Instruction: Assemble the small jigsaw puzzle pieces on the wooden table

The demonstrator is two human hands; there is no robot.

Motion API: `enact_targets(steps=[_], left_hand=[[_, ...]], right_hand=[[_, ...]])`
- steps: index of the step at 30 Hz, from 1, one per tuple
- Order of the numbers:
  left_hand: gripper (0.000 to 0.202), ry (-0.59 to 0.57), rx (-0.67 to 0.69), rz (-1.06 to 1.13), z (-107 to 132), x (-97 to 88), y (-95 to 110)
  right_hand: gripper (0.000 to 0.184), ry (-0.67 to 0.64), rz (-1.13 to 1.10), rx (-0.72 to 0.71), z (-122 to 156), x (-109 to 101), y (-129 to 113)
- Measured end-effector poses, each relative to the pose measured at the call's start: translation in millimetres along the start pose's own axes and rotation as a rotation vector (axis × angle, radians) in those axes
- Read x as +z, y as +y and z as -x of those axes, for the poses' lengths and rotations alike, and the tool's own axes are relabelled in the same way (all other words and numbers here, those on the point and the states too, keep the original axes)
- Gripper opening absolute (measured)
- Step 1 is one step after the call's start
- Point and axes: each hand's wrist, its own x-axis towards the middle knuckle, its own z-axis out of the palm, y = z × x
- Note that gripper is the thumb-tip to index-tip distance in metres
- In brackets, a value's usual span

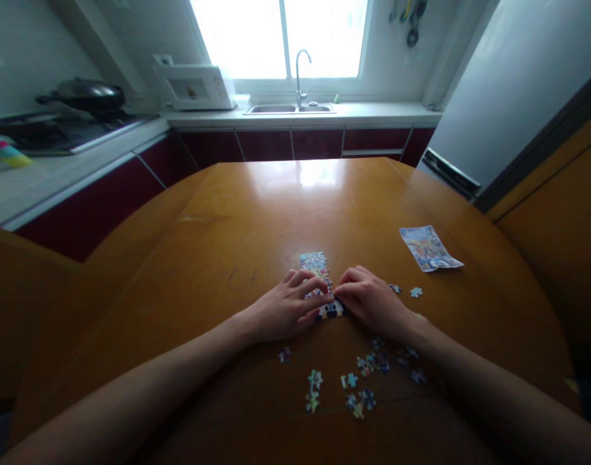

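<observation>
A partly joined jigsaw puzzle [314,261] lies on the wooden table, between my two hands. My left hand [292,303] rests on its left side, fingers spread and lying flat, covering much of its middle. At the puzzle's right edge, my right hand [370,300] has thumb and fingers pinched together on a small dark puzzle piece, mostly hidden by the fingertips. Loose puzzle pieces [367,365] lie scattered nearer to me, some joined in small clusters. One single piece [285,354] sits below my left hand, and another [416,292] is right of my right hand.
A creased printed picture sheet [428,248] lies on the table [256,213] at the right. Beyond the table's far edge are a counter with a sink [270,110], a white microwave [198,87] and a stove with a dark pan [89,95]. A fridge [508,84] stands at the right.
</observation>
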Motion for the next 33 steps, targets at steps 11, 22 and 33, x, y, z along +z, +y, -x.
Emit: enact_targets(steps=[11,22,33], left_hand=[[0.038,-0.048,-0.043,0.038,-1,-2.5,4],[0.027,-0.004,-0.092,0.108,-3,-5.1,1],[0.024,0.022,-0.097,0.064,-3,-4.1,-1]], right_hand=[[0.019,0.091,-0.183,0.165,-1,-7,1],[0.023,-0.015,-0.012,0.057,5,-10,-8],[0.025,0.031,-0.25,0.202,1,-5,-1]])
